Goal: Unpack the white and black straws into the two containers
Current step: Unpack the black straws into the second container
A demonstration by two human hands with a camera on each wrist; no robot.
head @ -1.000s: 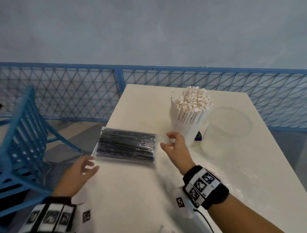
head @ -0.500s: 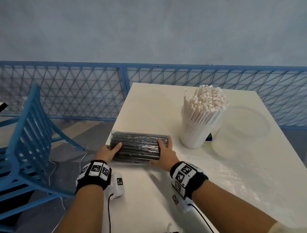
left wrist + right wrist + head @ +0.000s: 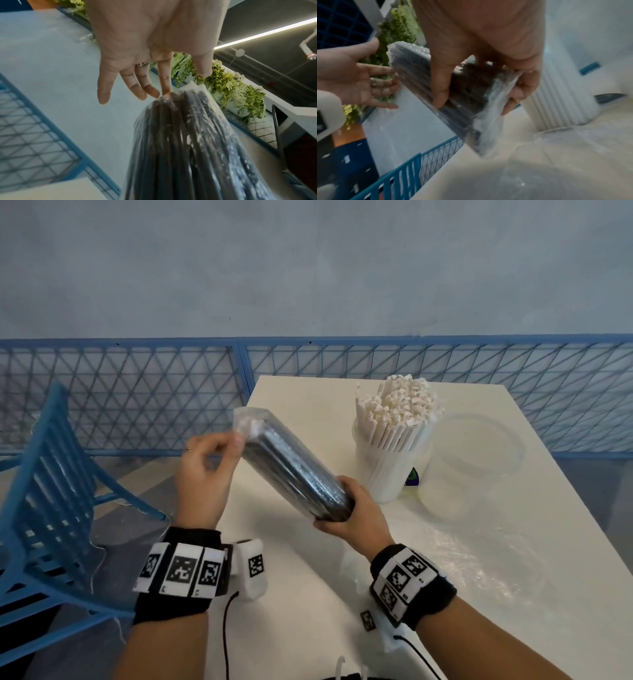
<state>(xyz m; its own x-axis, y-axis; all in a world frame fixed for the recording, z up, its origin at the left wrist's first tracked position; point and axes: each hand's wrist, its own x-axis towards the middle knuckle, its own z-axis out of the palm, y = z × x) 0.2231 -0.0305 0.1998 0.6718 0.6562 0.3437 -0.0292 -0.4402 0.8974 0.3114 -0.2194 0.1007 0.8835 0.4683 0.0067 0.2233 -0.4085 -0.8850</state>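
Note:
A clear plastic pack of black straws (image 3: 294, 470) (image 3: 188, 148) (image 3: 423, 81) hangs tilted above the white table (image 3: 308, 594), its top end leaning away to the left. My right hand (image 3: 342, 505) (image 3: 471, 106) grips its lower end, thumb on one face and fingers on the other. My left hand (image 3: 233, 445) (image 3: 186, 82) (image 3: 382, 81) is at the top end, fingers straight, index tip touching the wrap beside the plastic flap. White straws (image 3: 397, 419) stand packed in a clear container (image 3: 387, 481) (image 3: 561, 94). An empty clear container (image 3: 469, 463) stands to its right.
Crumpled clear wrap (image 3: 479, 563) lies on the table at the right. A blue chair (image 3: 51, 491) stands off the table's left edge. A blue mesh fence (image 3: 137, 392) runs behind. A small dark sticker (image 3: 412, 475) shows between the containers.
The black straw pack has left the table and now tilts upward. My right hand holds its lower end, and my left hand moved from the pack's left end up to its top.

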